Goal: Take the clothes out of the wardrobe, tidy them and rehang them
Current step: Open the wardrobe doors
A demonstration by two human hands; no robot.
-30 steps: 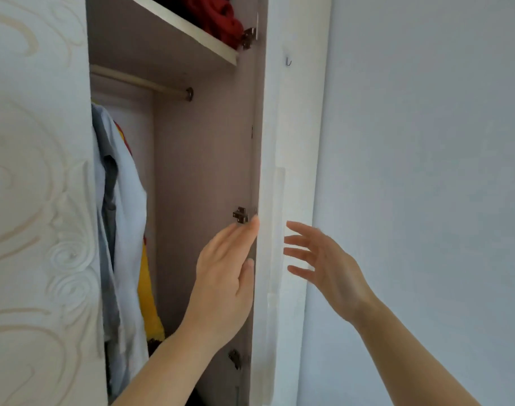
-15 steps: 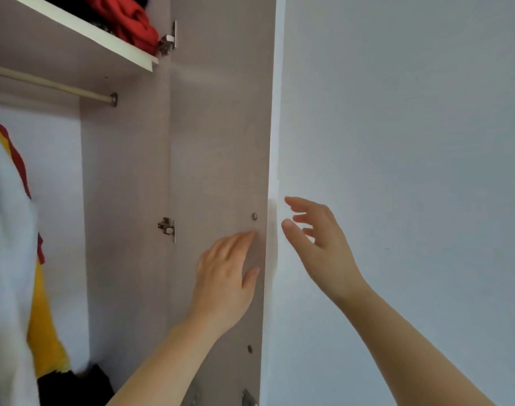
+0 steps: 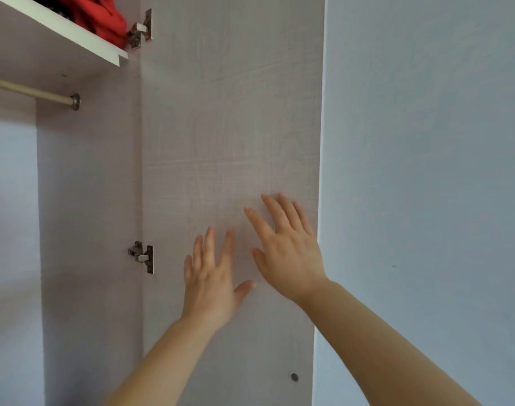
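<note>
The wardrobe door [image 3: 229, 118] stands swung wide, its pale wood-grain inner face turned to me and lying back toward the wall. My left hand [image 3: 212, 276] and my right hand [image 3: 285, 247] both lie flat on that inner face with fingers spread, side by side, holding nothing. Red folded clothes [image 3: 101, 16] lie on the top shelf [image 3: 60, 27]. The hanging rail [image 3: 30, 92] runs below the shelf. No hanging clothes are in view.
Two metal hinges [image 3: 142, 256] join the door to the wardrobe's side panel [image 3: 89, 215]. A plain grey-white wall [image 3: 426, 171] fills the right side. A small screw head [image 3: 294, 376] sits low on the door.
The door has swung further open toward the wall. My right hand moved from the door's edge onto its inner face. My view turned right, so the hanging clothes left the frame.
</note>
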